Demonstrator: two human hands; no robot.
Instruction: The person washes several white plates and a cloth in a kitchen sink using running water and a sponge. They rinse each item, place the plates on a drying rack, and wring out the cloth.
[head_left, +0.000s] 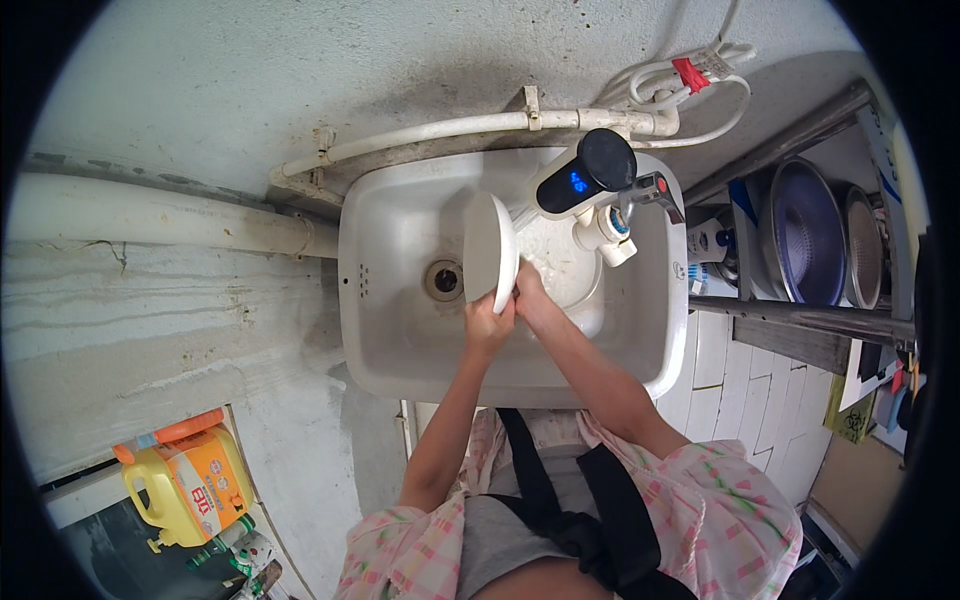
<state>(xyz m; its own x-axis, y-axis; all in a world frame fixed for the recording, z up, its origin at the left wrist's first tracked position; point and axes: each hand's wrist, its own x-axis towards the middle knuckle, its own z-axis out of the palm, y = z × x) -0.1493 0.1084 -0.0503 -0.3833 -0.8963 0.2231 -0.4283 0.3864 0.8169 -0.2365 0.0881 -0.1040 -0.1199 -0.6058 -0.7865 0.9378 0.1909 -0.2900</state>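
Over a white ceramic sink (405, 352), my left hand (489, 322) grips the lower rim of a white dish (491, 247) that is tilted on edge. My right hand (529, 291) is at the dish's right side, close to my left fingers; whether it holds anything is hidden. Water runs from the white and black electric faucet (581, 176) onto the dish's right side. Beneath the stream, a round pale basin or large dish (577, 281) rests in the sink. The drain (444, 280) shows left of the tilted dish.
White pipes (450, 129) run along the wall behind the sink. At right, a metal rack (802, 315) holds a purple-lined metal bowl (810, 232) and other bowls. A yellow detergent jug (187, 487) stands at lower left beside several bottles.
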